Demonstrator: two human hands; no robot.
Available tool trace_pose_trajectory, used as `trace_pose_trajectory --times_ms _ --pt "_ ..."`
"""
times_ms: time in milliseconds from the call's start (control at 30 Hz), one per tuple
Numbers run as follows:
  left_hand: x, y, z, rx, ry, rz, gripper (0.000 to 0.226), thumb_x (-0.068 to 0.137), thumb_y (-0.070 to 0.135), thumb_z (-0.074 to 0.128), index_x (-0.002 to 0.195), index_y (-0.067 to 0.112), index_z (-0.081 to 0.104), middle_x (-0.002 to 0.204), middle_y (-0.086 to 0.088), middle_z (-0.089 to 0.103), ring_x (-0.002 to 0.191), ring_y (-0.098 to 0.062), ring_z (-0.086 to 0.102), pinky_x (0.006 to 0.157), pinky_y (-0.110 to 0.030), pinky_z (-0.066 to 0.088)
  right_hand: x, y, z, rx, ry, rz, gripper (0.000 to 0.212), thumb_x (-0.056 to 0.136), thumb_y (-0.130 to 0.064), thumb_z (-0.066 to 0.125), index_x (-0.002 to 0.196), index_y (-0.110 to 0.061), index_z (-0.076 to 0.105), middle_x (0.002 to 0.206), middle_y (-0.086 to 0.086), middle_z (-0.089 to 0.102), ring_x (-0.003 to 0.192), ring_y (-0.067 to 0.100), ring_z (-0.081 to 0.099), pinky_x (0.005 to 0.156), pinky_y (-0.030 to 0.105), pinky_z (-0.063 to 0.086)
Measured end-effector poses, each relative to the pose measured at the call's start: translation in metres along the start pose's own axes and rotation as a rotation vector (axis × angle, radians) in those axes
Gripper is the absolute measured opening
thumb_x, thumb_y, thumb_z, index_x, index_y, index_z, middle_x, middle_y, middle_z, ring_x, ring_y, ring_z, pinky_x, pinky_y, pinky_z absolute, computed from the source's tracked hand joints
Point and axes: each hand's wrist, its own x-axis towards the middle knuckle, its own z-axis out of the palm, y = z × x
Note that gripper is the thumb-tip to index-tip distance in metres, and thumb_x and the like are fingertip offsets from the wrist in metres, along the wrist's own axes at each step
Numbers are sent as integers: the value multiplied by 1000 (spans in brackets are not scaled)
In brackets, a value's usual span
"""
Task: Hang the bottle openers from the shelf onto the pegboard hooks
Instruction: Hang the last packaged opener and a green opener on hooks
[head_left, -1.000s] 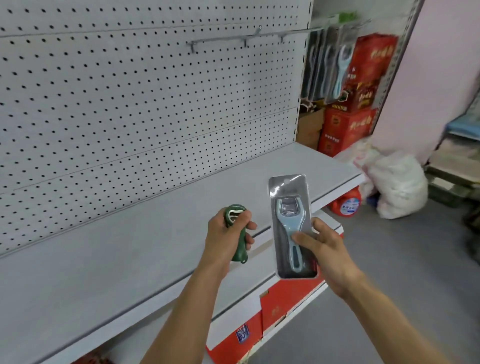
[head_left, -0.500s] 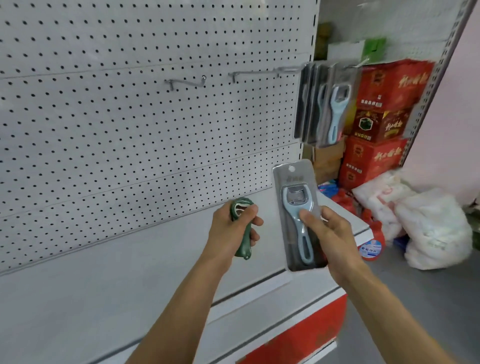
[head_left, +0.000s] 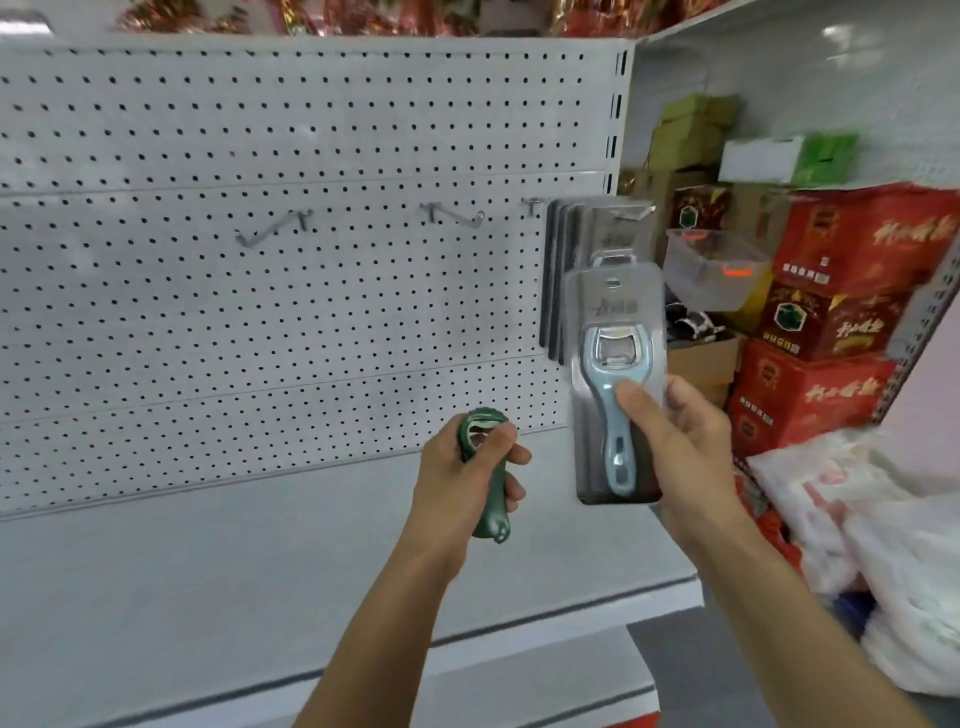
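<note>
My left hand (head_left: 457, 483) grips a bare green bottle opener (head_left: 491, 499) upright above the grey shelf (head_left: 208, 571). My right hand (head_left: 680, 441) holds a light-blue bottle opener in a clear blister pack (head_left: 615, 384), thumb on its handle, raised in front of the pegboard (head_left: 260, 312). Just behind it, several packaged openers (head_left: 587, 244) hang from the rightmost hook (head_left: 532, 205). Two bare hooks, a left hook (head_left: 270, 231) and a middle hook (head_left: 457, 215), stick out of the board.
Red cartons (head_left: 831, 332) are stacked to the right past the shelf end, with green boxes (head_left: 691, 130) and a clear plastic tub (head_left: 711, 265) above. White plastic bags (head_left: 883, 545) lie on the floor at the right.
My view has tilted up and closer to the pegboard. My right hand has raised the packaged opener toward the hanging packs. The left hand keeps its grip on the green opener.
</note>
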Motion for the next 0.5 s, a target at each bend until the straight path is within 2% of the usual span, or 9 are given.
trace_pose_trajectory --times_ms 100,300,433,500 --pt "2 6 14 -7 40 15 12 94 23 61 103 13 62 84 -6 73 53 -19 57 53 -29 52 20 -14 -9 -3 11 -61 11 87 -19 68 97 -15 69 94 8 75 85 23 67 86 46 54" --pt "7 16 28 18 78 34 14 93 21 62 102 9 62 88 -6 72 53 -20 59 52 -28 52 50 -28 -13 17 0 -94 29 87 -23 69 97 2 61 102 33 64 82 29 59 83 61 50" --pt "11 19 30 21 96 57 15 93 20 62 100 7 63 87 -7 71 52 -20 58 51 -29 52 63 -29 -12 -1 -20 -74 20 85 -26 71 92 -9 66 93 23 69 83 31 64 86 60 51" --pt "11 21 31 11 107 62 16 93 20 63 101 6 62 88 -8 71 52 -19 58 51 -28 52 67 -27 -12 -3 -14 -49 19 85 -27 71 96 -11 67 98 15 72 92 35 68 88 58 52"
